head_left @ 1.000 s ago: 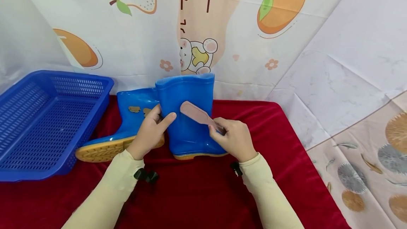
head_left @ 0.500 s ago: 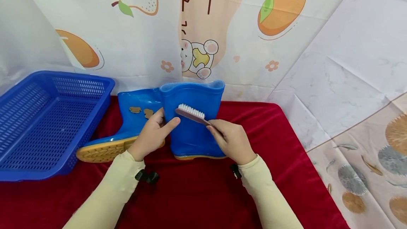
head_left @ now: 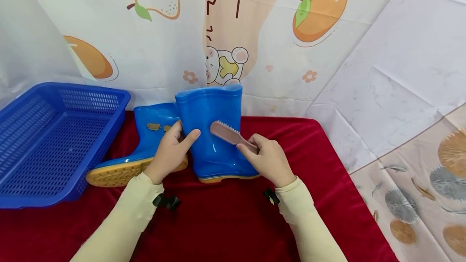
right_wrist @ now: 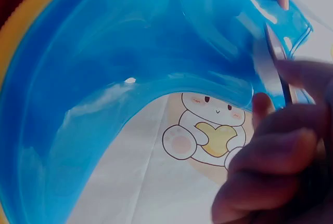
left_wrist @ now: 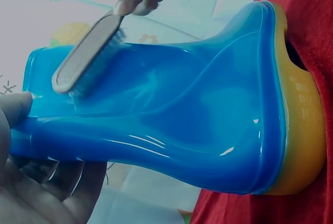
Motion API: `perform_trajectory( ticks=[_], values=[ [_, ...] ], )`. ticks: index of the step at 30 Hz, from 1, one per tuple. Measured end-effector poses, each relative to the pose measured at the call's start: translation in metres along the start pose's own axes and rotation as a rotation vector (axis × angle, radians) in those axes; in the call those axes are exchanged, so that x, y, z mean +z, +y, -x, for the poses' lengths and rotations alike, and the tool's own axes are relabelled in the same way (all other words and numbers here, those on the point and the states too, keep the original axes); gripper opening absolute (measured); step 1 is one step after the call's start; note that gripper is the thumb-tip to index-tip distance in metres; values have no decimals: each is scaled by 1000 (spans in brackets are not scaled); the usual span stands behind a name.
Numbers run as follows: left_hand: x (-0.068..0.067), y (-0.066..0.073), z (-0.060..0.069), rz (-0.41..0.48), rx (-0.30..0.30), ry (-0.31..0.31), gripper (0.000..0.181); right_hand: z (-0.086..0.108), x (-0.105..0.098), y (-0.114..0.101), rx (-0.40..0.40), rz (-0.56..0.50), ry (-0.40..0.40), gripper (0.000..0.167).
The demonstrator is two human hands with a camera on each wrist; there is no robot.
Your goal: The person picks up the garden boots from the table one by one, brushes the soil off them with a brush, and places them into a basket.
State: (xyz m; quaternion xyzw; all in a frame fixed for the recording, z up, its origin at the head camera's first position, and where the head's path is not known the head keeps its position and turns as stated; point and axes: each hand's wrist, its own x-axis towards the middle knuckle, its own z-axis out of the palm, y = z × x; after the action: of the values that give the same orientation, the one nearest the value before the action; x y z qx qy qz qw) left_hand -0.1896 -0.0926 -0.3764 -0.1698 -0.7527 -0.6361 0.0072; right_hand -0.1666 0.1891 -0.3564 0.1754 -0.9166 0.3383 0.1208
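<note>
A blue rubber boot (head_left: 214, 161) with a yellow sole stands on the red cloth. My left hand (head_left: 170, 151) grips its shaft from the left, thumb on the near side and fingers behind, as the left wrist view also shows. In my right hand (head_left: 267, 157) is the handle of a brown scrub brush (head_left: 227, 133) with white bristles. The bristles touch the boot's shaft in the left wrist view, where the brush back (left_wrist: 86, 52) faces the camera. Behind my left hand a second blue boot (head_left: 153, 134) lies on its side, with brown patches (head_left: 153, 126) on its shaft.
A blue plastic basket (head_left: 69, 148) stands at the left beside the lying boot. Red cloth (head_left: 225, 221) covers the table, whose right edge slopes down toward the near corner. A white printed curtain (head_left: 153, 64) hangs close behind the boots.
The brush turned bristles-up half a second ago and has rolled back toward the boot. The standing boot's top tipped right and toward me, then returned left. Both hands keep their hold.
</note>
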Motion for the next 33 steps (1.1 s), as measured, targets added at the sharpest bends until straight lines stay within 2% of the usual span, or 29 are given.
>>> perform_trajectory(
  ticks=[2, 5, 8, 11, 13, 15, 19, 22, 24, 26, 30, 33],
  values=[
    [0, 1, 1, -8, 5, -5, 61, 0, 0, -1, -32, -11, 14, 23],
    [1, 2, 2, -23, 15, -20, 62, 1, 1, -2, -126, -29, 46, 20],
    [2, 2, 3, -26, 22, -31, 60, 1, 3, -4, -226, 5, 108, 11],
    [4, 3, 3, -29, 30, -31, 57, 2, 4, -5, -264, 52, 156, 14],
    [3, 3, 2, -37, 32, -19, 55, 2, 3, -6, -229, 72, 159, 19],
    [3, 1, 1, -40, 23, -2, 54, 3, 2, -7, -156, 74, 140, 22],
    [-2, -3, 0, -11, -32, 26, 58, 4, 0, -5, 3, 60, 51, 23],
    [-5, -6, 0, 4, -62, 37, 61, 3, -1, -4, 29, 79, -14, 27],
    [-6, -7, 0, 2, -64, 38, 61, 2, 0, -2, -24, 98, -24, 30],
    [-5, -5, 1, -12, -53, 33, 59, 1, 2, -2, -110, 104, -3, 30],
    [-2, 0, 2, -54, -10, 8, 54, 0, 4, 0, -305, 115, 121, 19],
    [1, 2, 2, -79, 13, -10, 53, 0, 4, -1, -361, 123, 204, 23]
  ],
)
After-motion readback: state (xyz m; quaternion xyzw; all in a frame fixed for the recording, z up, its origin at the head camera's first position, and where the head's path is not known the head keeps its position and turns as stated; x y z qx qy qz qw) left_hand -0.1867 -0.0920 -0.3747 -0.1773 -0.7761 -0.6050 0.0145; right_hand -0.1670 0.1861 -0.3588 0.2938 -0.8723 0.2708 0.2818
